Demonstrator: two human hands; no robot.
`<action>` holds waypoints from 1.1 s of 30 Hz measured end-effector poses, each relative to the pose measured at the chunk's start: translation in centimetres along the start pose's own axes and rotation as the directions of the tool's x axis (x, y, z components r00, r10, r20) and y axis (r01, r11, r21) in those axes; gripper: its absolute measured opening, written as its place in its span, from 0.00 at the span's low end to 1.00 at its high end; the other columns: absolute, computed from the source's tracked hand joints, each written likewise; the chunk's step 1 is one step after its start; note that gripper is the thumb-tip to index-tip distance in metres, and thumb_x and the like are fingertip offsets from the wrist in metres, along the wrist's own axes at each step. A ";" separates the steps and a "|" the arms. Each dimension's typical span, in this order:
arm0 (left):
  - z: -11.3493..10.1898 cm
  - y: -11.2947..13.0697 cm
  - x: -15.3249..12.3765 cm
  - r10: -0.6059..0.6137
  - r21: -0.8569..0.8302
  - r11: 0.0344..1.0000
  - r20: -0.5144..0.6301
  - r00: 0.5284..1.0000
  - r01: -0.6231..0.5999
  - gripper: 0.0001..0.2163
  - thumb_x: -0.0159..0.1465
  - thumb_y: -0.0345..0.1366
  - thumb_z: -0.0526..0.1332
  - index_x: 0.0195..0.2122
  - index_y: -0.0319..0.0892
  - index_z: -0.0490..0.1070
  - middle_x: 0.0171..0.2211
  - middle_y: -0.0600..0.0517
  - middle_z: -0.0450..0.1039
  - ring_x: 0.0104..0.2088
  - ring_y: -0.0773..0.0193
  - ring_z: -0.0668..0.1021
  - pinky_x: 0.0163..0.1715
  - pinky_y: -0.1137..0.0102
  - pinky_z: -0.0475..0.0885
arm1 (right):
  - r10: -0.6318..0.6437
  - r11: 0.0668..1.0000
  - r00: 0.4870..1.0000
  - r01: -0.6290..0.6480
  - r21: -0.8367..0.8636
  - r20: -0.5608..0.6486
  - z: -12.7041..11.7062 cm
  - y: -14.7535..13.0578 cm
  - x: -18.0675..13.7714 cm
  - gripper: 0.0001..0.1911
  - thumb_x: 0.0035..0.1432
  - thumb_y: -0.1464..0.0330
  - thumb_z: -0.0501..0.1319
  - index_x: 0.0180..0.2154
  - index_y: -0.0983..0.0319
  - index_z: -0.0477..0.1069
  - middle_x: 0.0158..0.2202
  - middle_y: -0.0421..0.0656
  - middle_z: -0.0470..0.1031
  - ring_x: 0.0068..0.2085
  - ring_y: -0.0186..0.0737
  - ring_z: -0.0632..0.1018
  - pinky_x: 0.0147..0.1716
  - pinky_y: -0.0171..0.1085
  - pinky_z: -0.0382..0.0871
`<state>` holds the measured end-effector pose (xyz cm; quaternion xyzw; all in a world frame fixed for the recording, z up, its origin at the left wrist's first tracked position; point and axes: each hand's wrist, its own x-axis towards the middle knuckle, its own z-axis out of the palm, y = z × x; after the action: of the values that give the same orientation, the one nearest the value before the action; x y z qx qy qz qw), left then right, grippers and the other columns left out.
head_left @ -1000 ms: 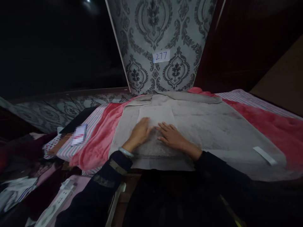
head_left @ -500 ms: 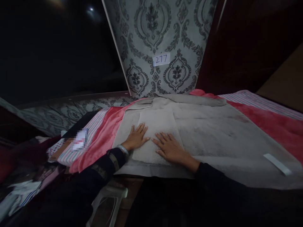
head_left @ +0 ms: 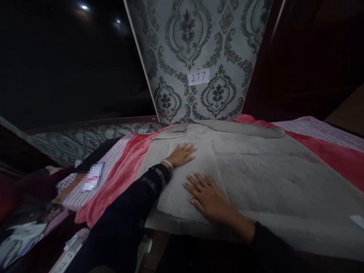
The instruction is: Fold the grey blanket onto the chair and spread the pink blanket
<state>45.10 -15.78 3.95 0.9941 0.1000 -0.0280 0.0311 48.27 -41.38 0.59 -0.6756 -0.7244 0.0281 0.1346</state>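
A large grey cloth [head_left: 256,182] is spread over the surface in front of me, its far edge folded over. On its left part lies a lighter grey, roughly rectangular piece of fabric [head_left: 176,197]. My left hand [head_left: 182,154] rests flat on the upper part of this lighter piece, fingers spread, a bracelet at the wrist. Lower and to the right, my right hand [head_left: 212,199] lies palm down across the piece's right edge, fingers also apart. Neither hand grips anything.
A pink blanket [head_left: 119,174] shows under the cloth, with striped fabric [head_left: 113,153] beneath. At left stands a large dark screen [head_left: 71,68]; clothes [head_left: 22,239] and a power strip [head_left: 66,258] are below. A paper marked 277 [head_left: 198,77] hangs on the wall.
My left hand has slid forward and right over the lighter fabric. My right hand stays near its right edge, still flat. The camera view has shifted slightly.
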 end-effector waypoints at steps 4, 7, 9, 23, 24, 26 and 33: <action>-0.5 -3.2 0.9 -0.140 -0.004 0.990 0.027 0.990 0.140 0.28 0.74 0.51 0.44 0.74 0.54 0.50 0.75 0.52 0.45 0.75 0.48 0.47 0.70 0.44 0.44 | -0.008 0.999 1.000 0.008 0.053 0.010 -0.3 0.0 -0.1 0.30 0.72 0.60 0.52 0.72 0.51 0.55 0.74 0.43 0.48 0.74 0.56 0.50 0.69 0.63 0.48; -0.9 -4.3 1.5 -0.210 -0.010 0.977 0.040 0.977 0.211 0.28 0.74 0.51 0.43 0.74 0.53 0.48 0.75 0.51 0.47 0.75 0.48 0.48 0.70 0.44 0.46 | -0.002 0.997 1.000 0.002 0.075 -0.002 -0.4 0.0 -0.1 0.30 0.72 0.59 0.53 0.72 0.50 0.54 0.74 0.42 0.48 0.74 0.55 0.49 0.70 0.62 0.46; -1.3 -4.5 1.7 -0.239 0.007 0.971 0.047 0.970 0.239 0.28 0.74 0.50 0.42 0.74 0.53 0.49 0.75 0.50 0.47 0.74 0.47 0.49 0.69 0.42 0.48 | 0.007 0.996 1.000 -0.006 0.084 -0.008 -0.4 0.0 -0.1 0.30 0.72 0.59 0.53 0.72 0.50 0.54 0.74 0.41 0.48 0.74 0.55 0.48 0.70 0.62 0.45; 0.4 4.3 4.1 0.377 -0.052 0.926 0.055 0.925 -0.374 0.35 0.71 0.59 0.44 0.75 0.49 0.45 0.76 0.45 0.44 0.75 0.51 0.46 0.71 0.46 0.42 | 0.023 0.981 1.000 -0.024 0.194 0.006 -0.5 0.0 -0.1 0.30 0.73 0.53 0.50 0.72 0.51 0.54 0.75 0.43 0.47 0.74 0.53 0.44 0.71 0.61 0.39; 0.5 4.1 5.0 0.350 -0.042 0.936 0.052 0.935 -0.349 0.35 0.71 0.59 0.44 0.75 0.48 0.46 0.76 0.44 0.42 0.75 0.50 0.46 0.71 0.45 0.41 | 0.017 0.979 1.000 -0.018 0.204 0.009 -0.6 0.1 -0.1 0.30 0.73 0.53 0.50 0.72 0.51 0.54 0.75 0.43 0.47 0.75 0.53 0.44 0.71 0.60 0.38; 0.5 3.3 6.8 0.296 -0.029 0.955 0.050 0.954 -0.295 0.36 0.71 0.59 0.44 0.75 0.46 0.46 0.76 0.43 0.41 0.75 0.49 0.46 0.71 0.45 0.41 | 0.003 0.975 1.000 -0.007 0.223 0.015 -0.8 0.1 -0.2 0.30 0.74 0.53 0.49 0.72 0.52 0.53 0.75 0.42 0.46 0.75 0.52 0.42 0.71 0.60 0.36; 0.1 1.1 10.8 0.166 -0.066 0.985 0.072 0.984 -0.161 0.33 0.71 0.59 0.42 0.74 0.54 0.47 0.76 0.49 0.44 0.74 0.49 0.49 0.70 0.44 0.46 | -0.002 0.962 0.999 -0.008 0.273 0.038 -1.0 0.3 -0.3 0.31 0.73 0.53 0.50 0.73 0.50 0.50 0.76 0.41 0.43 0.75 0.50 0.41 0.72 0.59 0.32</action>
<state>55.94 -14.75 3.27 0.9958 0.0176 -0.0607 0.0668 48.85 -41.75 1.48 -0.6511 -0.7150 0.1407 0.2124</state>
